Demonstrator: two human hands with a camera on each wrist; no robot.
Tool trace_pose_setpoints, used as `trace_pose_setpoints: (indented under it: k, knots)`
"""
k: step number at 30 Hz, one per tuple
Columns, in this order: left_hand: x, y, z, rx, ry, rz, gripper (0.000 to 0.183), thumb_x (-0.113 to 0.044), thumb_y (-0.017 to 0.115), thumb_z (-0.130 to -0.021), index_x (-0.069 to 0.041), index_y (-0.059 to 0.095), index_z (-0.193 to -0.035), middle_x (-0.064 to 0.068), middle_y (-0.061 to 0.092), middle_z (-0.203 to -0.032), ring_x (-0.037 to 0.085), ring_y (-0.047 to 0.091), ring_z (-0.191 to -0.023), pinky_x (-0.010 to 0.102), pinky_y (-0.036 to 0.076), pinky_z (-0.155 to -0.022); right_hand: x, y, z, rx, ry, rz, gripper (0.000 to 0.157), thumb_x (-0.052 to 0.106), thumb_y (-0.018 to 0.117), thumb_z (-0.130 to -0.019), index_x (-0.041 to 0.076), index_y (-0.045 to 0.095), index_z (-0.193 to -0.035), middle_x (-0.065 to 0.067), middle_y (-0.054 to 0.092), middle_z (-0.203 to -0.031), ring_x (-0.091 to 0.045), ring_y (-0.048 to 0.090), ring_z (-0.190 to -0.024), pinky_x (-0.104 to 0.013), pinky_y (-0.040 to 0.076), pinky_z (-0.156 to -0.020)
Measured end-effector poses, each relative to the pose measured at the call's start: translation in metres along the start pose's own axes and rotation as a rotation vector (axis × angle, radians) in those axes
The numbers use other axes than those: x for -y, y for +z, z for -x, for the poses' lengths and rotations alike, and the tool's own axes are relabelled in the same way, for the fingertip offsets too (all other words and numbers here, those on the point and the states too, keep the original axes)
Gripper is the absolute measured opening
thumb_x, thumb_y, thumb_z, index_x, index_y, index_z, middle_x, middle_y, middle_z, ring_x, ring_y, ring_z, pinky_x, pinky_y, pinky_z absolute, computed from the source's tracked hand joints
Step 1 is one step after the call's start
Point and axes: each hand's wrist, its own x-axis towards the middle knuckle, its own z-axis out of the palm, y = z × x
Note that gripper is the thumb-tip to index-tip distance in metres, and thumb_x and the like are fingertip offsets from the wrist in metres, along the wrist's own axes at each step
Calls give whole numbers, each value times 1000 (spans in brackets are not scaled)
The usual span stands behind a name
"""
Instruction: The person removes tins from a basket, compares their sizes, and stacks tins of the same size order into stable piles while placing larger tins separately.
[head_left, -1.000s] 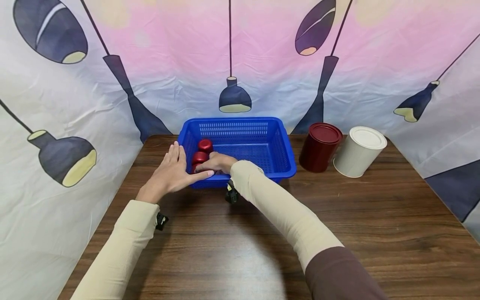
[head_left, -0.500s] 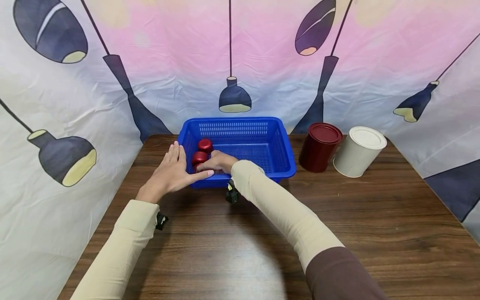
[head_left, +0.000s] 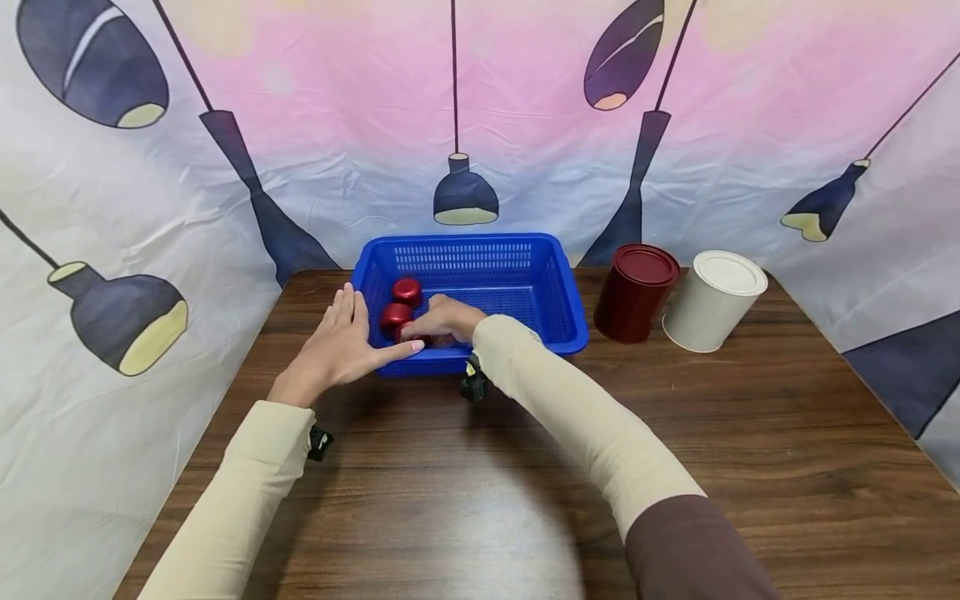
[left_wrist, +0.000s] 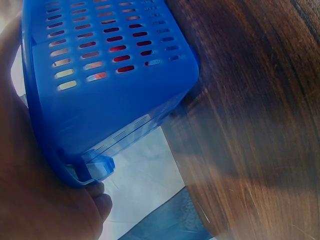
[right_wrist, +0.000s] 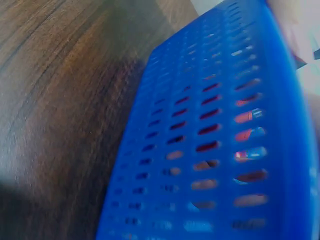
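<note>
A blue plastic basket (head_left: 480,360) with slotted walls stands at the back of the table. Two shiny red rounded objects with flattish tops, one farther back (head_left: 407,292) and one nearer (head_left: 396,317), sit along its left side. My right hand (head_left: 446,321) reaches in over the front rim and grips a third red rounded object (head_left: 412,337), mostly hidden by the hands. My left hand (head_left: 337,342) rests on the front left corner, its fingers straight along the left rim and its thumb along the front rim. Through the slots, the right wrist view shows bits of red (right_wrist: 209,130).
Right of the basket stand a dark red lidded can (head_left: 636,300) and a white lidded can (head_left: 712,308), close together. The brown wooden table (head_left: 480,483) stretches toward me. A cloth printed with lamps (head_left: 375,125) hangs behind it.
My right hand has shifted slightly to the right inside the basket, and the red object it grips has moved with it. My left hand keeps its place on the rim.
</note>
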Motion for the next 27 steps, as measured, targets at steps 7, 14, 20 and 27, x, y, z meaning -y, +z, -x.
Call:
trace_pose_setpoints:
  k: [7, 14, 20, 27]
  knots:
    - [0, -1, -1, 6, 0, -1, 135, -92, 39, -80, 11, -6, -155, 28, -20, -163, 44, -19, -150, 62, 0, -120, -2, -15, 10, 1, -13, -69, 61, 21, 82, -85, -4, 46, -127, -16, 53, -116, -30, 68, -91, -39, 60, -85]
    - [-1, 0, -2, 13, -3, 4, 136, -92, 39, -80, 11, -6, -155, 28, -21, -162, 45, -18, -150, 62, -1, -120, -10, -33, 20, -14, -15, -106, 59, 16, 84, -83, -3, 45, -123, -16, 53, -116, -28, 69, -97, -36, 61, -82]
    - [-2, 0, -3, 11, -8, 1, 136, -92, 40, -79, 11, -4, -156, 29, -19, -162, 46, -17, -150, 64, 1, -119, -16, -54, 32, -57, -42, -60, 44, 19, 86, -82, -6, 60, -108, -16, 60, -116, -33, 69, -100, -41, 57, -93]
    - [-2, 1, -1, 1, -18, 15, 137, -92, 42, -78, 9, -6, -156, 27, -19, -163, 45, -17, -150, 67, 2, -117, -21, -75, 46, -148, -67, -51, 45, 19, 88, -80, -2, 69, -115, -15, 65, -117, -28, 69, -84, -38, 59, -89]
